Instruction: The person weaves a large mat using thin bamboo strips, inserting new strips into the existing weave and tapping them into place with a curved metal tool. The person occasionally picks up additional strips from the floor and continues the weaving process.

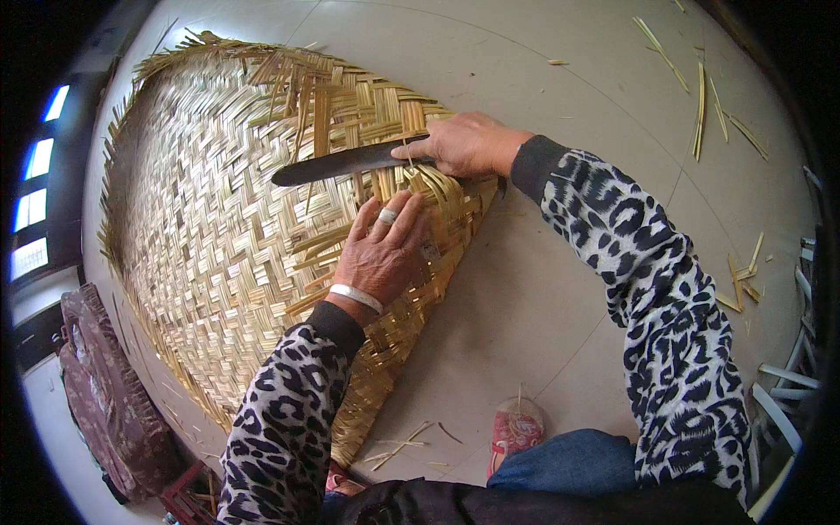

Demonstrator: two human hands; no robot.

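Currently: woven bamboo mat [219, 201] flat on pale floor [569, 289], filling left-centre of view, edges frayed with loose strip ends. Left hand [382, 249] pressed palm-down on mat near its right edge, fingers spread, grasping nothing; ring on one finger, pale band at wrist. Right hand [468, 144] clenched around handle of dark knife [341, 163], blade lying across mat, tip pointing left, just above left hand's fingertips. Loose bamboo strips [700, 109] scattered on floor, upper right and right, well apart from mat. Red shoe [516, 429] on floor near lower edge. Dark red cushion [105, 394] at lower left, beside mat. No containers in view.
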